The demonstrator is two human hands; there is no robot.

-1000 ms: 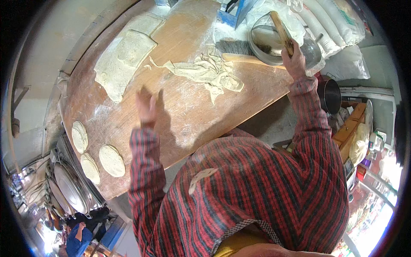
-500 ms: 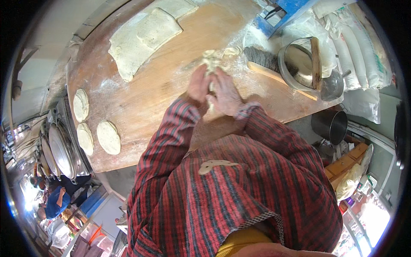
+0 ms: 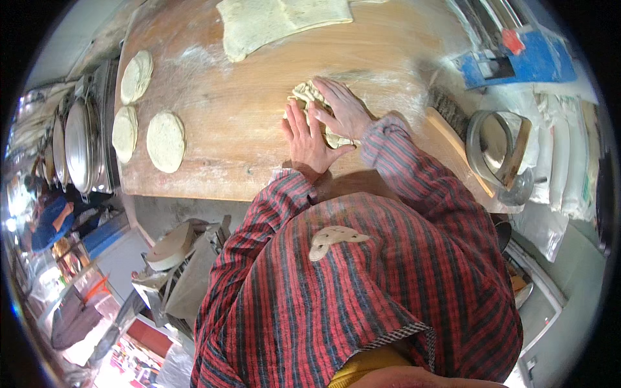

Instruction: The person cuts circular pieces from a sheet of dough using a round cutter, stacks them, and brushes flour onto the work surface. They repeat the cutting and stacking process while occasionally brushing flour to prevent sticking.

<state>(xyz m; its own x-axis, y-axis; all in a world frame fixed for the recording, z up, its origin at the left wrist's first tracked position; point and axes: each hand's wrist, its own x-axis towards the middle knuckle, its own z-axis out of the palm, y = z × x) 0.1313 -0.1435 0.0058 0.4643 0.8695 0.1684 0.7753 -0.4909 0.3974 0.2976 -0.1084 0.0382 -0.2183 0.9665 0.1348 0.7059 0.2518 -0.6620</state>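
Note:
A lumpy piece of pale dough (image 3: 306, 92) lies on the floured wooden board (image 3: 233, 129), partly hidden beneath my hands. My left hand (image 3: 309, 139) rests against its near side with fingers spread and thumb pointing right. Across its right side lies my right hand (image 3: 341, 108), fingers stretched out flat. A bit of the dough shows below the right palm. At the board's left are stacks of flat dough rounds (image 3: 166, 142), and a broad folded dough sheet (image 3: 278, 26) is spread at the far side.
To the right stand a brush with a wooden handle (image 3: 456, 150) and a round metal pan with a wooden grip (image 3: 490, 145). A blue metal object (image 3: 517, 59) is at the far right, near white sacks (image 3: 561, 155). Large metal lids (image 3: 81, 145) hang at the left.
My view has turned, so the board sits differently in the picture. My hands were close together over the dough; now they are farther apart, with fingers spread, and the dough looks more bunched.

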